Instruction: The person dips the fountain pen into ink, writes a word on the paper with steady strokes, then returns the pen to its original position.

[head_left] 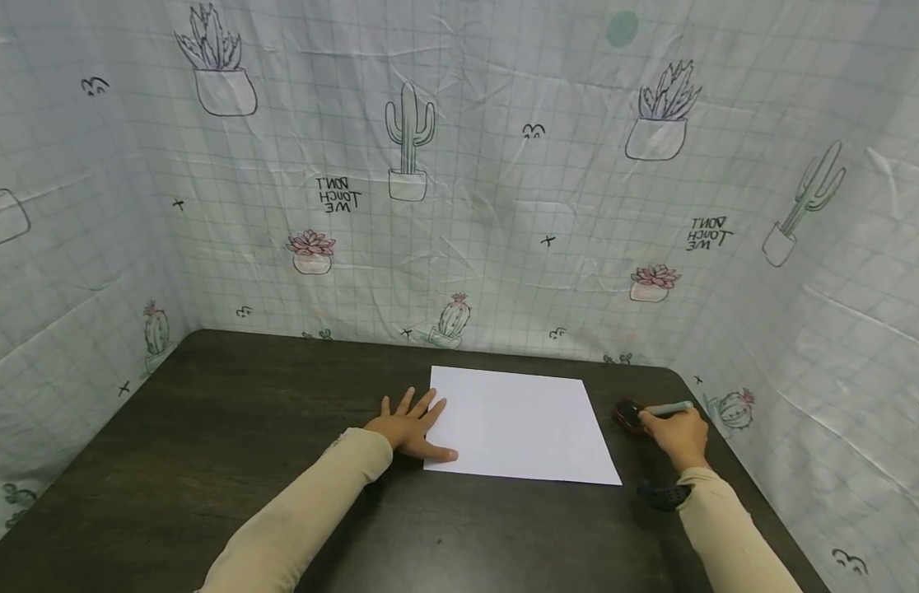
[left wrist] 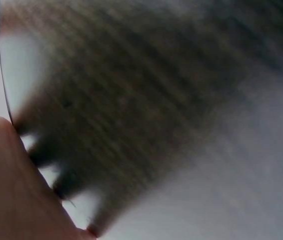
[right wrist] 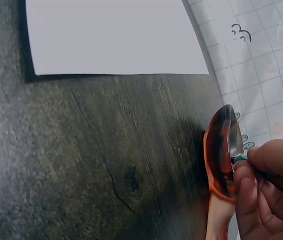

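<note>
A white sheet of paper (head_left: 520, 428) lies on the dark wooden table. My left hand (head_left: 409, 430) rests with fingers spread on the paper's left edge, the thumb over its lower left corner. Blur covers most of the left wrist view, where part of that hand (left wrist: 19, 185) shows by the paper's edge. Right of the paper, my right hand (head_left: 678, 432) pinches a slim pale green pen-like stick (head_left: 670, 408). The stick's lower end, teal in the right wrist view, meets a glossy dark oval thing with an orange rim (right wrist: 219, 155) beside the fingertips (right wrist: 269, 155).
A pale sheet of cloth (head_left: 474, 181) printed with cacti and a grid hangs behind the table and along both sides. The table's right edge (head_left: 756, 502) runs close beside my right hand. A black device (head_left: 663, 497) sits at my right wrist.
</note>
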Demonstrator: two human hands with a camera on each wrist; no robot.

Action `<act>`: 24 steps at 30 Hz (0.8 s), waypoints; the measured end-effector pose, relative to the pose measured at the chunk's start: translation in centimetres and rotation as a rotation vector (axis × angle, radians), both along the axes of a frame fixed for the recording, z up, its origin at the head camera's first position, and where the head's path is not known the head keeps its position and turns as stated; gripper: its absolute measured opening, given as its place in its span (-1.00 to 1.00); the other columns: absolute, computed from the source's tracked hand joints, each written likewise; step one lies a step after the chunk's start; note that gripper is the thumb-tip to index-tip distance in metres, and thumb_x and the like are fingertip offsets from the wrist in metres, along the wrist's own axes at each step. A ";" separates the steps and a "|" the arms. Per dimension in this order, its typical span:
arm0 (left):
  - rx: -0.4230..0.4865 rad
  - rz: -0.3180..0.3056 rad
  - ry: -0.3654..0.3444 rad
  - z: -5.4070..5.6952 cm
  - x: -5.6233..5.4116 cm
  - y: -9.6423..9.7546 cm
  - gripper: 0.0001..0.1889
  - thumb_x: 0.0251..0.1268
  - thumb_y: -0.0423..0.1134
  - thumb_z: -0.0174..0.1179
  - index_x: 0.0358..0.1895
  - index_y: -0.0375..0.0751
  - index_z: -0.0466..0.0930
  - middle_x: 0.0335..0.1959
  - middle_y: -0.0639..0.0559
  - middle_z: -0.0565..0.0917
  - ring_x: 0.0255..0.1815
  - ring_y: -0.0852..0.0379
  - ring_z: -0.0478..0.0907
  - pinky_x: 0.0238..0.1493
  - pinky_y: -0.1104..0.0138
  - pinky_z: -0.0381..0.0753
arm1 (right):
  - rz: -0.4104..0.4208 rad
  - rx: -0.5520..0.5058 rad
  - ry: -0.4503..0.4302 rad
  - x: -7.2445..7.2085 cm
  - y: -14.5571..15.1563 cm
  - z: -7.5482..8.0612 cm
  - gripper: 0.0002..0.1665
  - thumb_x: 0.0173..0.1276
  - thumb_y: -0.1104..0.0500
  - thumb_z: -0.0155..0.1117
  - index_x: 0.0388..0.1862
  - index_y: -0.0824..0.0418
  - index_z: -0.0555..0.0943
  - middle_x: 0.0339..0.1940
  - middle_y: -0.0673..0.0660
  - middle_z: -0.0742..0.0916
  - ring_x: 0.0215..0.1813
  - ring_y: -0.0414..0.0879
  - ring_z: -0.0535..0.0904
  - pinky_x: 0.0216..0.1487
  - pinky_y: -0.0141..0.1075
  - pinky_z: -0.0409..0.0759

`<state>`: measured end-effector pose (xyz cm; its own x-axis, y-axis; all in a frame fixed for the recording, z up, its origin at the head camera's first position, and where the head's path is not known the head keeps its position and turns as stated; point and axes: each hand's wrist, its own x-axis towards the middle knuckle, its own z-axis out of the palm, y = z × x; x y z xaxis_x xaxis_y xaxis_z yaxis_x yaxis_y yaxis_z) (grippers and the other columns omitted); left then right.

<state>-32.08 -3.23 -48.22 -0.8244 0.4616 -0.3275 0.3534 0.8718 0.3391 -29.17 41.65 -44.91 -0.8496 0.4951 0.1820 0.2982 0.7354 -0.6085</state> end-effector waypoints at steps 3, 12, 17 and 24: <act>-0.005 0.002 0.004 0.0 0.0 0.0 0.17 -0.14 0.68 -0.04 0.55 0.28 -0.29 0.57 0.20 -0.39 0.54 -0.12 -0.55 0.32 -0.31 -0.55 | -0.011 -0.015 0.011 0.1 -0.4 0.2 -0.61 0.15 0.04 0.35 -0.31 0.39 0.73 -0.41 0.32 0.73 -0.17 0.29 0.55 -0.31 0.01 0.46; -0.001 0.004 0.001 0.2 0.1 -0.1 0.17 -0.14 0.67 -0.03 0.55 0.28 -0.27 0.57 0.20 -0.38 0.54 -0.11 -0.55 0.32 -0.30 -0.55 | 0.027 -0.145 0.058 0.4 -1.7 1.1 -0.58 0.24 -0.03 0.36 -0.13 0.29 0.73 -0.46 0.06 0.77 -0.36 -0.09 0.67 -0.30 -0.22 0.60; -0.001 0.003 0.003 0.2 0.1 -0.1 0.16 -0.12 0.66 -0.02 0.55 0.27 -0.27 0.57 0.20 -0.37 0.54 -0.11 -0.55 0.32 -0.30 -0.55 | 0.076 -0.261 0.101 0.0 -3.5 1.5 -0.57 0.26 -0.03 0.35 -0.08 0.29 0.70 -0.57 -0.17 0.72 -0.53 -0.43 0.57 -0.42 -0.44 0.55; 0.009 0.000 0.001 0.2 0.2 -0.1 0.16 -0.11 0.65 -0.02 0.55 0.26 -0.28 0.57 0.20 -0.38 0.53 -0.12 -0.56 0.32 -0.31 -0.56 | 0.224 -0.503 0.147 -1.1 -7.8 0.9 -0.58 0.28 0.14 0.35 0.01 0.41 0.64 -0.42 -0.11 0.74 -0.40 -0.36 0.68 -0.26 -0.44 0.65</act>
